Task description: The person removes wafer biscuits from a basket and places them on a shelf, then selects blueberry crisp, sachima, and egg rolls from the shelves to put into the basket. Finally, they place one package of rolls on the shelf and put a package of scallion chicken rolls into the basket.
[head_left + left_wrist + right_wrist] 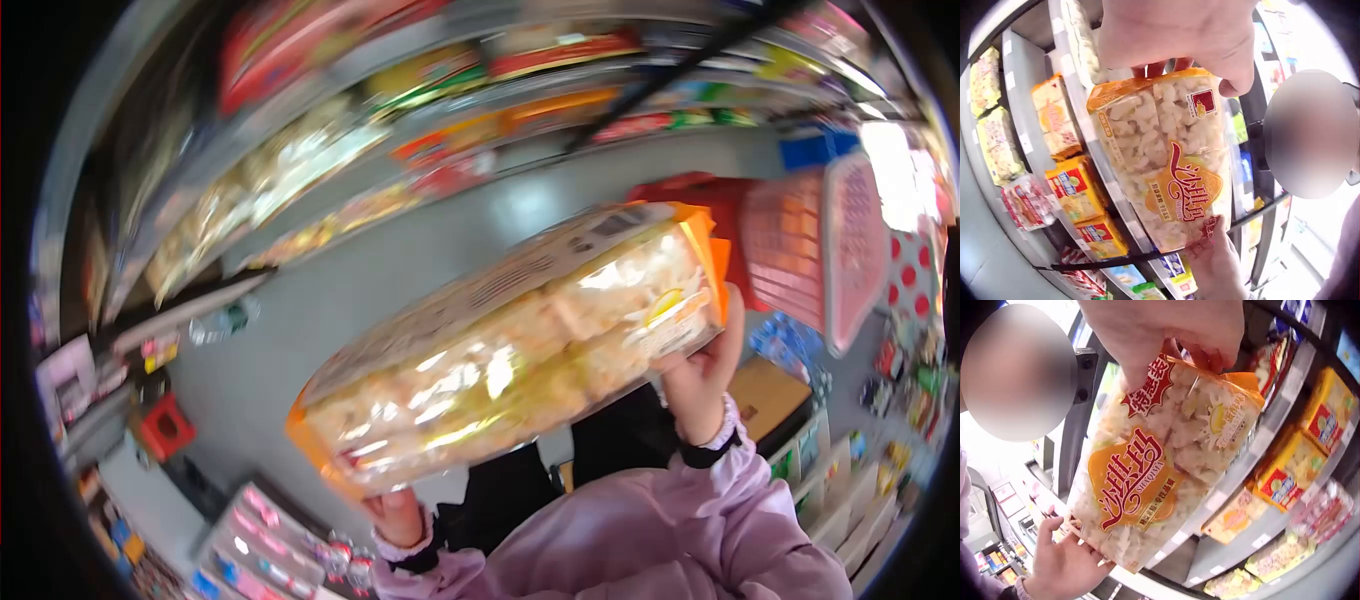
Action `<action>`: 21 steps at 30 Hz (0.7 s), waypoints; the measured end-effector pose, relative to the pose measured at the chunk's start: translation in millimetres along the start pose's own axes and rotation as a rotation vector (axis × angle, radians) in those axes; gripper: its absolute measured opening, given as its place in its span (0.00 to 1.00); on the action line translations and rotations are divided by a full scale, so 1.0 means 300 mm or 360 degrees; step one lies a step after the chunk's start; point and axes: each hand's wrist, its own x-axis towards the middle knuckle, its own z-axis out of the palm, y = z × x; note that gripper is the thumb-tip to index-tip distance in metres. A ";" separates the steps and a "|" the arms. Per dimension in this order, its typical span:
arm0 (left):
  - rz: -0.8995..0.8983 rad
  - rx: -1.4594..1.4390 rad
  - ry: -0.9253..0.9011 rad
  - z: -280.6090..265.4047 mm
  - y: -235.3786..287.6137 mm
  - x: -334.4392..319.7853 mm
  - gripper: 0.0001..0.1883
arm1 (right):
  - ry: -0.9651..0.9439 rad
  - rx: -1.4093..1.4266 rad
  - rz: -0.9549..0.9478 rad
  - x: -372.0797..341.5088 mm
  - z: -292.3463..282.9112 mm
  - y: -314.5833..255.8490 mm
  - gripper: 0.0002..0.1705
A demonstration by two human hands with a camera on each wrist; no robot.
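Note:
A large clear bag of sachima (520,350) with orange ends is held lengthwise in front of the body. My left hand (398,515) grips its lower left end, and my right hand (705,375) holds the right end with the thumb over the front. In the left wrist view, the left hand (1179,37) spans one orange end, its fingertips behind the wrapper. Red lettering on an orange label faces out on the bag (1147,469) in the right wrist view. There the right hand (1172,337) curls around the top, while the left hand (1066,565) supports the opposite end.
Shelves of packaged snacks (440,80) curve along the far side. Yellow packs (1079,187) sit on a shelf beside the bag. A red and pink basket (800,240) stands at the right on the grey floor (250,400). Below it is a cardboard box (765,400).

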 end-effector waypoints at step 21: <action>-0.0929 -0.0641 -0.1758 1.702 0.188 -0.634 0.32 | 0.0774 -0.1088 0.0055 0.258 -1.851 0.008 0.28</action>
